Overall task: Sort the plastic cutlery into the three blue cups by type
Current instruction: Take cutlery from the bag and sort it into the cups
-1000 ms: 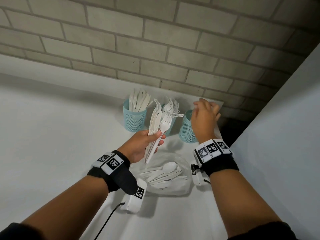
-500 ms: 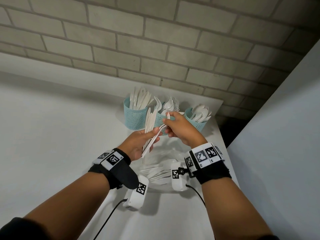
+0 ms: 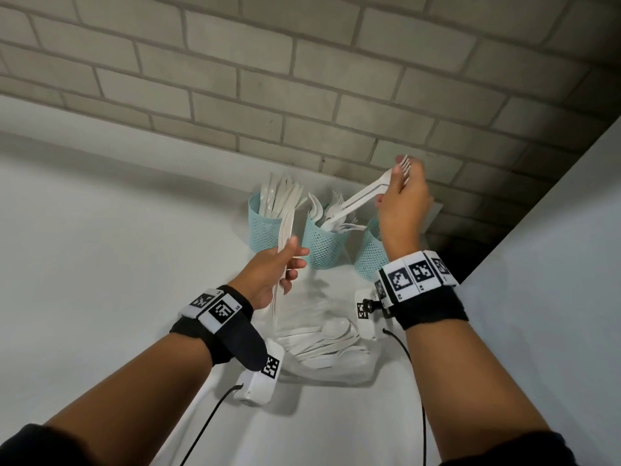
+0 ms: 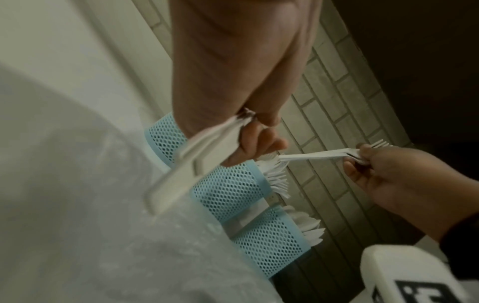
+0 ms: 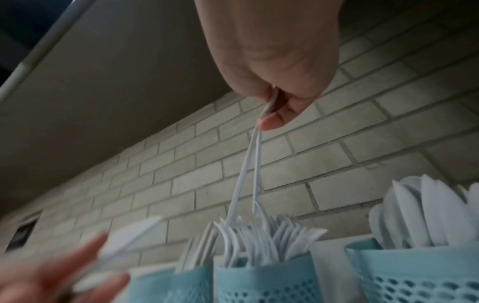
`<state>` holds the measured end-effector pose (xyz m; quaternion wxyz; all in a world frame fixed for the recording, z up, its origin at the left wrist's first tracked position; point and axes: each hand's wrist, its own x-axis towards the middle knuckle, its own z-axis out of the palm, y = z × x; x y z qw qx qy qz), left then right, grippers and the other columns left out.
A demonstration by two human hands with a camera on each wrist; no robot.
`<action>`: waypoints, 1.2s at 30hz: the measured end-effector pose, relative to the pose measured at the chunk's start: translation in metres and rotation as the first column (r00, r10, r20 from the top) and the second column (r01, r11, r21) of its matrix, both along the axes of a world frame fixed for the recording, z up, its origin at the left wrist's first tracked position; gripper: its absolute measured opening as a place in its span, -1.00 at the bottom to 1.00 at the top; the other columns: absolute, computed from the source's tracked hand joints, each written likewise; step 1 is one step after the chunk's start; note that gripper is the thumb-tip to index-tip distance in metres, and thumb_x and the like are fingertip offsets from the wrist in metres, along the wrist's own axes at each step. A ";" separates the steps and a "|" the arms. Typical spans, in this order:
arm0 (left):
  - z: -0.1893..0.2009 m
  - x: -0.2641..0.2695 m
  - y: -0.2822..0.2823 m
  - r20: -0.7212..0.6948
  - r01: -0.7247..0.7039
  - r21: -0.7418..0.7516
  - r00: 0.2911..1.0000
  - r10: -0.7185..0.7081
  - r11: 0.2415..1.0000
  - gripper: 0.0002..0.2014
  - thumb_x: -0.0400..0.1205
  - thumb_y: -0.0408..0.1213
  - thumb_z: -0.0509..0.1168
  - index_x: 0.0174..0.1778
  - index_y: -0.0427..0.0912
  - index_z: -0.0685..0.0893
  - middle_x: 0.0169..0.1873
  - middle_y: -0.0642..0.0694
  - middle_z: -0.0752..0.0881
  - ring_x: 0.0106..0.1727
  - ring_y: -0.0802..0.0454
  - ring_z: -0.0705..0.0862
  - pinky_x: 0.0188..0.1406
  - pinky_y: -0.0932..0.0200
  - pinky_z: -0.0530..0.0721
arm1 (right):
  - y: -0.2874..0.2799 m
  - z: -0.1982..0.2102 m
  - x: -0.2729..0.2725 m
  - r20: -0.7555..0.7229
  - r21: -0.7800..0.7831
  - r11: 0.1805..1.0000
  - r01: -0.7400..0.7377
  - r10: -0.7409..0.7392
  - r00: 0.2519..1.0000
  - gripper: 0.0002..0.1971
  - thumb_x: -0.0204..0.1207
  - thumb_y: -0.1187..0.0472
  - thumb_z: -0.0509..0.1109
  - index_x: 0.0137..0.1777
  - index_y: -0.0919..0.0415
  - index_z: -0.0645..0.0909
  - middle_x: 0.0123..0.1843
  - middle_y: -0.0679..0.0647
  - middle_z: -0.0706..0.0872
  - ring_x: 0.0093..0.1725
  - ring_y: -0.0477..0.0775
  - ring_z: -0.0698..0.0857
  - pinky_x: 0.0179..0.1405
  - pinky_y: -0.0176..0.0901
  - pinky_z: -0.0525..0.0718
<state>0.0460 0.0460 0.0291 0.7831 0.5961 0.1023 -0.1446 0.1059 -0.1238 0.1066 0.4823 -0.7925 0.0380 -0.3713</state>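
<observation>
Nearest to me, the unsorted cutlery lay in its clear bag on the worktop, within reach of both hands. My left hand gripped a bundle of what looked like knives, upright beside the left cup, ready for it. Farther out, my right hand pinched two forks by the tine end, its fingers curled round them, handles pointing down into the middle cup so they would drop among the forks there. The right cup held spoons.
</observation>
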 end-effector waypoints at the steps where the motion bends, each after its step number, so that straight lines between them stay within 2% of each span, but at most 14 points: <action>1: 0.000 0.001 0.000 -0.003 0.015 -0.019 1.000 -0.015 1.000 -0.66 0.69 0.05 0.10 -0.02 -0.12 0.65 -0.33 0.00 0.52 -0.43 0.19 0.37 -0.63 0.43 0.32 | 0.003 -0.002 0.002 0.014 -0.077 0.997 0.002 -0.001 1.000 -0.76 0.70 0.15 0.14 0.24 0.16 0.55 -0.09 0.13 0.71 -0.19 0.13 0.73 -0.19 0.03 0.76; 4: 0.001 0.003 0.003 -0.049 0.051 -0.166 0.997 -0.060 0.985 -0.66 0.71 0.05 0.07 0.10 -0.13 0.57 -0.36 0.00 0.49 -0.46 0.18 0.32 -0.62 0.40 0.26 | 0.013 -0.013 0.006 -0.023 -0.271 0.962 -0.020 0.014 1.000 -0.70 0.71 0.14 0.12 0.32 0.19 0.53 -0.08 0.23 0.74 -0.12 0.19 0.71 -0.23 -0.17 0.58; 6: 0.002 0.002 0.006 -0.080 0.059 -0.287 0.993 -0.085 0.956 -0.72 0.73 -0.04 0.05 0.12 -0.13 0.52 -0.37 -0.04 0.52 -0.48 0.16 0.35 -0.62 0.38 0.28 | 0.018 -0.022 0.010 -0.069 -0.329 0.943 -0.054 0.033 0.997 -0.69 0.70 0.16 0.13 0.34 0.23 0.54 -0.03 0.29 0.74 -0.09 0.21 0.69 -0.22 -0.19 0.48; 9: 0.002 0.002 0.010 -0.074 0.063 -0.352 0.993 -0.096 0.934 -0.76 0.72 -0.18 0.02 0.14 -0.15 0.55 -0.34 -0.08 0.56 -0.45 0.14 0.38 -0.61 0.36 0.32 | 0.021 -0.038 0.014 -0.168 -0.411 0.900 -0.145 0.082 0.982 -0.71 0.69 0.21 0.14 0.34 0.22 0.53 0.02 0.31 0.70 -0.06 0.20 0.66 -0.17 -0.19 0.45; 11: 0.002 0.001 0.013 -0.046 0.082 -0.365 0.993 -0.106 0.927 -0.74 0.73 -0.22 0.01 0.14 -0.14 0.58 -0.32 -0.07 0.57 -0.41 0.13 0.39 -0.59 0.34 0.36 | 0.023 -0.045 0.015 -0.217 -0.468 0.867 -0.172 0.076 0.973 -0.72 0.69 0.23 0.13 0.32 0.22 0.55 0.03 0.35 0.64 0.04 0.26 0.62 -0.11 -0.17 0.46; 14: 0.001 0.001 0.014 -0.005 0.113 -0.367 0.992 -0.123 0.923 -0.74 0.74 -0.26 0.02 0.19 -0.15 0.59 -0.30 -0.04 0.58 -0.40 0.14 0.42 -0.57 0.34 0.41 | 0.023 -0.048 0.017 -0.216 -0.531 0.833 -0.154 0.042 0.975 -0.72 0.67 0.23 0.14 0.29 0.15 0.57 0.13 0.33 0.60 0.22 0.25 0.54 0.11 -0.05 0.54; 16: 0.000 0.001 0.013 0.024 0.120 -0.345 0.993 -0.119 0.931 -0.75 0.75 -0.30 0.04 0.23 -0.18 0.57 -0.27 -0.04 0.58 -0.38 0.14 0.43 -0.56 0.35 0.44 | 0.022 -0.044 0.020 -0.283 -0.519 0.833 -0.193 0.046 0.958 -0.73 0.67 0.19 0.12 0.28 0.08 0.56 0.18 0.32 0.56 0.19 0.29 0.56 0.14 0.01 0.56; 19: 0.000 0.000 0.011 0.047 0.106 -0.302 0.994 -0.097 0.947 -0.78 0.74 -0.33 0.08 0.20 -0.19 0.58 -0.17 -0.05 0.65 -0.33 0.13 0.49 -0.53 0.37 0.52 | 0.022 -0.033 0.022 -0.320 -0.508 0.829 -0.234 0.071 0.945 -0.71 0.70 0.11 0.07 0.30 0.09 0.54 0.09 0.32 0.57 0.06 0.28 0.59 -0.04 -0.07 0.51; 22: -0.001 -0.002 0.011 0.059 0.105 -0.293 0.994 -0.091 0.950 -0.80 0.73 -0.33 0.11 0.17 -0.17 0.60 -0.08 -0.06 0.74 -0.35 0.16 0.61 -0.45 0.35 0.61 | 0.024 -0.034 0.020 -0.320 -0.494 0.844 -0.208 0.045 0.946 -0.70 0.70 0.11 0.08 0.29 0.11 0.56 0.19 0.33 0.53 0.13 0.31 0.59 0.12 -0.01 0.53; 26: -0.001 -0.004 0.015 0.070 0.110 -0.291 0.993 -0.094 0.950 -0.80 0.71 -0.32 0.14 0.20 -0.15 0.60 0.00 -0.08 0.76 -0.32 0.19 0.73 -0.34 0.31 0.68 | 0.025 -0.042 0.012 -0.518 -0.629 0.700 -0.337 -0.055 0.854 -0.70 0.69 0.18 0.09 0.33 0.05 0.53 0.48 0.20 0.41 0.51 0.31 0.24 0.42 0.12 0.27; 29: 0.001 -0.005 0.018 0.081 0.099 -0.267 0.994 -0.080 0.959 -0.81 0.70 -0.36 0.16 0.20 -0.18 0.58 0.00 -0.09 0.78 -0.21 0.13 0.77 -0.27 0.30 0.71 | 0.033 -0.034 0.006 -0.387 -0.665 0.699 -0.263 -0.022 0.922 -0.59 0.63 0.24 0.17 0.44 -0.04 0.45 0.63 0.10 0.23 0.56 0.24 0.14 0.47 0.13 0.17; 31: 0.001 -0.006 0.018 0.090 0.075 -0.251 0.994 -0.054 0.965 -0.83 0.70 -0.37 0.16 0.15 -0.15 0.59 -0.02 -0.07 0.78 -0.13 0.10 0.77 -0.22 0.30 0.72 | 0.040 -0.025 0.000 -0.219 -0.587 0.785 -0.197 0.079 0.972 -0.62 0.60 0.20 0.22 0.42 0.04 0.48 0.55 0.08 0.38 0.48 0.17 0.26 0.39 0.01 0.23; 32: 0.001 -0.006 0.018 0.092 0.061 -0.250 0.995 -0.038 0.966 -0.85 0.70 -0.37 0.17 0.10 -0.12 0.60 -0.03 -0.06 0.78 -0.12 0.10 0.77 -0.20 0.30 0.73 | 0.043 -0.022 -0.003 -0.200 -0.532 0.816 -0.227 0.140 0.970 -0.64 0.61 0.17 0.23 0.40 0.09 0.50 0.47 0.09 0.47 0.43 0.15 0.32 0.34 -0.03 0.28; 36: 0.001 -0.006 0.016 0.093 0.018 -0.267 0.996 0.007 0.964 -0.86 0.66 -0.32 0.24 0.09 -0.15 0.66 -0.06 -0.07 0.80 -0.18 0.13 0.80 -0.21 0.32 0.73 | 0.057 -0.020 -0.017 -0.428 -0.491 0.765 -0.417 0.205 0.880 -0.62 0.65 0.07 0.21 0.42 0.16 0.45 0.22 0.20 0.63 0.28 0.19 0.50 0.23 0.02 0.50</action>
